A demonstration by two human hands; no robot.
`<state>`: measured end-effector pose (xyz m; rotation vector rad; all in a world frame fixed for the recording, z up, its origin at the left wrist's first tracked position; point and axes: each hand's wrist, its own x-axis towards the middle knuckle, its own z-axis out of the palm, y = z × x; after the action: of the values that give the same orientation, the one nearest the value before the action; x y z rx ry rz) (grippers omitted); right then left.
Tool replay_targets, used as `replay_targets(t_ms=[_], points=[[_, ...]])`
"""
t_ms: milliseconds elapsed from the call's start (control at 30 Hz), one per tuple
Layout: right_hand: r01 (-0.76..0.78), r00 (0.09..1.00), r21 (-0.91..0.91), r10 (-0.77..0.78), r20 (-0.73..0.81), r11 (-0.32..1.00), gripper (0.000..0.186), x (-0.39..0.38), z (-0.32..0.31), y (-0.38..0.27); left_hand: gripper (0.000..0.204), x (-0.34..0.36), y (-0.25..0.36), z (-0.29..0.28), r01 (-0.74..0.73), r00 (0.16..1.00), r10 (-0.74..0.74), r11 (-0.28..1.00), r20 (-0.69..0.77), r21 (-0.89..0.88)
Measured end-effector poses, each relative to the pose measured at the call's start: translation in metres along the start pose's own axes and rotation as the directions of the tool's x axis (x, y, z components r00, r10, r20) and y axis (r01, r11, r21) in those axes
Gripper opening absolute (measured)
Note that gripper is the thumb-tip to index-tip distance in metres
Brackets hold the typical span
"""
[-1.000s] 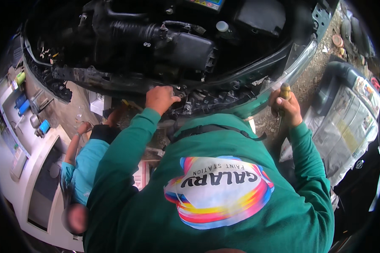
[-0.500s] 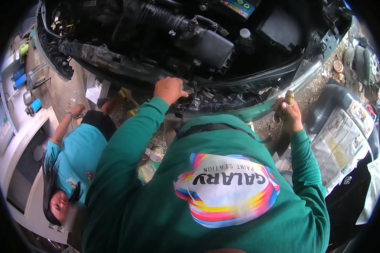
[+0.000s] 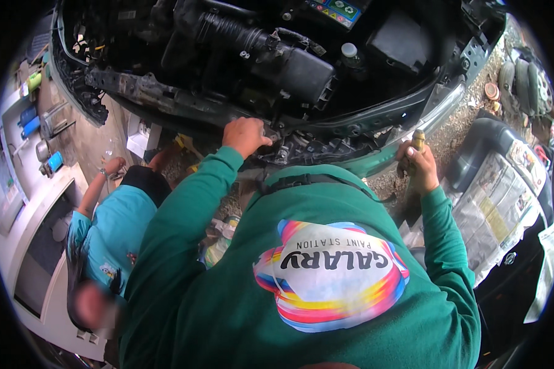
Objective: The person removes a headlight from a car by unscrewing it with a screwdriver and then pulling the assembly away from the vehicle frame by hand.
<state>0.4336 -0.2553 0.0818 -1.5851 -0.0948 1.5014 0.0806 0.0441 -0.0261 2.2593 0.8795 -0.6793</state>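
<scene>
At the front of a dark car with its engine bay exposed, my left hand point(image 3: 243, 136) grips the upper edge of the black front panel point(image 3: 154, 92), near some metal fittings, with fingers curled over it. My right hand point(image 3: 417, 165), right of the body and beside the car's dark green outer edge point(image 3: 381, 158), is closed round a tool with a yellowish handle point(image 3: 418, 139), likely a screwdriver, held upright. Its shaft is hard to make out. Above the hands lie a black air box point(image 3: 306, 77), a ribbed hose point(image 3: 224, 34) and a white-capped reservoir point(image 3: 349, 51).
A co-worker in a turquoise shirt point(image 3: 120, 227) is close on my left, hands low by the car. Behind are a white cabinet point(image 3: 40, 203) and blue canisters point(image 3: 32, 127). At right, a dark plastic part covered in newspaper point(image 3: 492, 203) lies below several grey rounded parts point(image 3: 523, 86).
The view has shifted slightly, moving the car rightward in the picture over the last second. My hands keep their grips. The co-worker's head and body have moved slightly.
</scene>
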Motion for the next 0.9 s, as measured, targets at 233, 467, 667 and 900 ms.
replay_targets(t_ms=[233,467,667,900], points=[[0.013,0.999,0.058,-0.015,0.034,0.998,0.041,0.002,-0.011,0.008,0.043,-0.001,0.006,-0.006,0.043,0.999,-0.042,0.999,0.027,-0.013],[0.049,0.997,0.085,-0.053,0.047,0.995,0.041,0.001,-0.010,0.010,0.043,-0.002,0.004,-0.001,0.056,0.998,-0.055,0.998,0.029,-0.024],[0.063,0.995,0.077,-0.068,0.069,0.995,0.040,0.002,-0.016,0.013,0.042,-0.009,0.004,0.005,0.051,0.999,-0.052,0.995,-0.016,-0.082],[0.050,0.998,0.064,-0.052,0.038,0.997,0.043,0.001,-0.014,0.010,0.034,-0.026,-0.001,-0.013,0.260,0.965,-0.238,0.862,0.105,-0.436]])
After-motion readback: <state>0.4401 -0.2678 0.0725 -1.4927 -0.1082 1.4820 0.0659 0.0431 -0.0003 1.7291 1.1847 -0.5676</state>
